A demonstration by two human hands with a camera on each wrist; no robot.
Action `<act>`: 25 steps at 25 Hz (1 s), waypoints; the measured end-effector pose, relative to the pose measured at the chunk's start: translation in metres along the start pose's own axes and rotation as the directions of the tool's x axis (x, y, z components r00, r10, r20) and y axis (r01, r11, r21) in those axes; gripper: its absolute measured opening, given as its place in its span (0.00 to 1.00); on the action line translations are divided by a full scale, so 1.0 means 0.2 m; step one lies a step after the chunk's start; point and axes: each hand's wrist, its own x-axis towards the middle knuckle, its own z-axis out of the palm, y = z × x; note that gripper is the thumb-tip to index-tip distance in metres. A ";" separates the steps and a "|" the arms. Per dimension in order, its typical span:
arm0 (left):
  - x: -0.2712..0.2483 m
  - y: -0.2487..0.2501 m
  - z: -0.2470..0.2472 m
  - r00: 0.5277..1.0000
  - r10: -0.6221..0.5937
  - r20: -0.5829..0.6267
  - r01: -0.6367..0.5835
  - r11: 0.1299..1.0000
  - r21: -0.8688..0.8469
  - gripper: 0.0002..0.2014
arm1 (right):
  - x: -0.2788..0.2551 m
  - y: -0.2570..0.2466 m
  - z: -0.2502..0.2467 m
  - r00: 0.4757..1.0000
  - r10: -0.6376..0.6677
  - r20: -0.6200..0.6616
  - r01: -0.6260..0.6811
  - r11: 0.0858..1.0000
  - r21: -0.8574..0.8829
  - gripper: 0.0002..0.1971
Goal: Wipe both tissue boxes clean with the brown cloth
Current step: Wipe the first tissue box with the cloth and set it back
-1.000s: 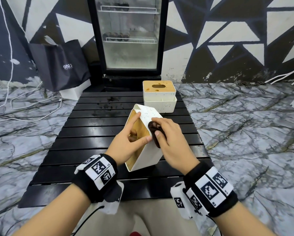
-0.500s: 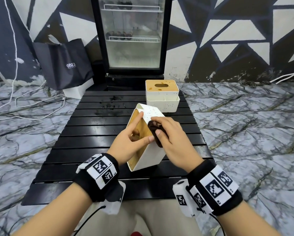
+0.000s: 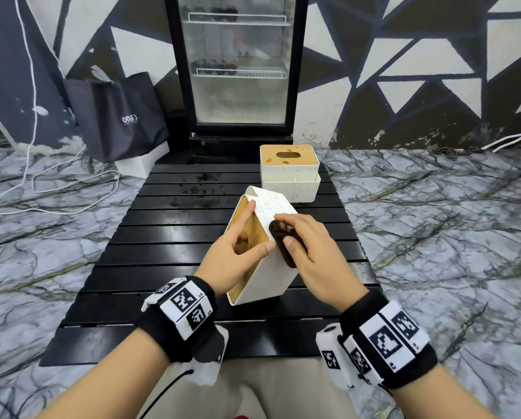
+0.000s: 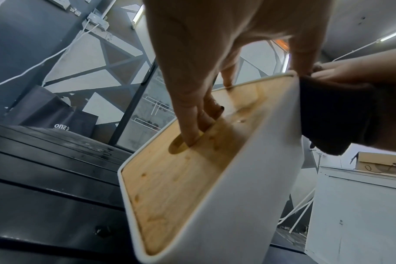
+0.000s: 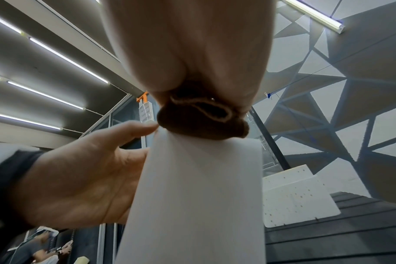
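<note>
2 tissue boxes show from the head: the near tissue box [image 3: 268,261] tipped on the slatted table [image 3: 162,225], the far tissue box [image 3: 289,173] upright with its lid seemingly stained, so it looks unwiped. Left wrist: left hand [image 4: 199,59] hooks fingers [image 4: 190,116] into the slot. Right wrist: right hand [image 5: 192,53] clutches the brown cloth [image 5: 201,121] against the white side.

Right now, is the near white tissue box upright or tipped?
Tipped: the near white tissue box leans on one edge, wooden lid facing sideways toward the left hand.
</note>
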 end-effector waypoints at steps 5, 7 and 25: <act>0.01 0.00 0.00 1.000 -0.022 -0.015 0.022 0.999 -0.045 0.51 | -0.06 0.03 -0.01 1.000 -0.005 0.004 0.005 1.000 -0.001 0.20; 0.01 0.01 -0.01 1.000 -0.003 -0.009 0.003 0.999 -0.046 0.49 | -0.06 0.05 -0.03 1.000 0.024 -0.013 -0.024 1.000 0.011 0.18; 0.00 0.04 0.02 0.992 0.090 0.090 -0.088 0.996 -0.030 0.43 | -0.02 0.12 -0.01 0.990 0.067 -0.126 -0.076 0.995 -0.064 0.18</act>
